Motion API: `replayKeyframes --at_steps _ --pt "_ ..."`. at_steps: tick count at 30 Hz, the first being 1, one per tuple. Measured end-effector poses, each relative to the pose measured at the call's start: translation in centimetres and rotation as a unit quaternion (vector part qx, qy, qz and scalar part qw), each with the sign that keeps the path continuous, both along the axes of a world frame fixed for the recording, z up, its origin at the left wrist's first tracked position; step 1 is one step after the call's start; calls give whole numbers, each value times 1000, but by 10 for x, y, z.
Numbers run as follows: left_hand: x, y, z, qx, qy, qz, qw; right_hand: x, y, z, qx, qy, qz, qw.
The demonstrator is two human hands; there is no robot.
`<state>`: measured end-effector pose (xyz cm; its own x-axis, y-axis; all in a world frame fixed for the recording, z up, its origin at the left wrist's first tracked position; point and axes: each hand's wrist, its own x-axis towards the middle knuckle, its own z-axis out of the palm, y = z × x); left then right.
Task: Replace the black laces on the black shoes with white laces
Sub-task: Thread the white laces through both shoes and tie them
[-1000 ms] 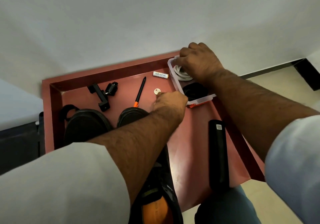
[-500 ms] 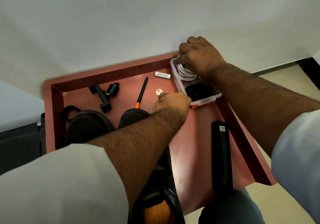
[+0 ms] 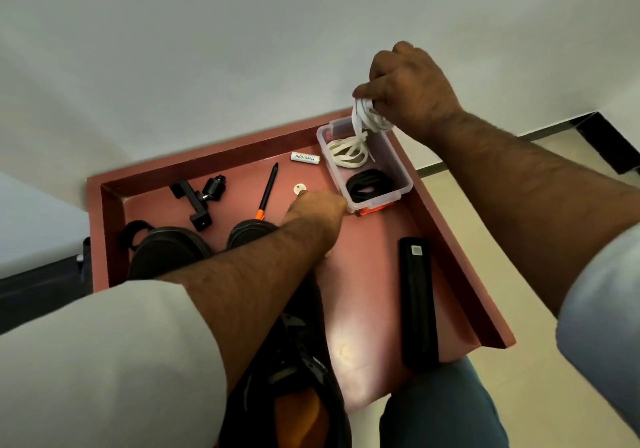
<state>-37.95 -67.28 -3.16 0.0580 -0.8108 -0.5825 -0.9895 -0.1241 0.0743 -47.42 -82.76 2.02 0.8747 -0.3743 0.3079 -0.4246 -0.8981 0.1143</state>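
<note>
Overhead, the right hand (image 3: 408, 95) pinches a bundle of white laces (image 3: 363, 118) above a clear plastic box (image 3: 403, 170); loops still trail inside beside black laces (image 3: 369, 186). The left hand (image 3: 317, 212), fingers curled, braces the box. Snagged loops could probably tip it. The black shoes (image 3: 166, 250) wait nearby on the red tray (image 3: 450, 239).

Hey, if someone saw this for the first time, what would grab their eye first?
Probably the right hand gripping a bunch of white laces above the clear plastic box at the red tray's far right corner; more white and black laces lie inside. Next, the left hand resting by the box, and the black shoes on the near left.
</note>
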Motion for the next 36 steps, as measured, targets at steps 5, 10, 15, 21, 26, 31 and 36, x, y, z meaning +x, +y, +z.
replayKeyframes --at_steps 5,10,15,21,26,31,36 --pt "2 9 -6 23 -4 7 1000 -12 11 22 20 -17 -42 999" --pt "-3 20 -11 17 -9 -1 1000 -25 20 33 59 -22 -102 993" --pt "-3 16 -8 17 -8 7 1000 -33 24 37 72 -75 -113 988" --pt "13 26 -1 -63 87 88 990 -46 53 87 46 -204 -98 973" --pt "12 77 54 -226 385 328 833 -44 123 132 76 -287 -59 953" --pt "7 199 120 -237 617 402 634 -31 244 137 187 -275 -13 943" --pt "4 332 121 -185 675 439 563 -20 368 89 456 -319 -24 830"
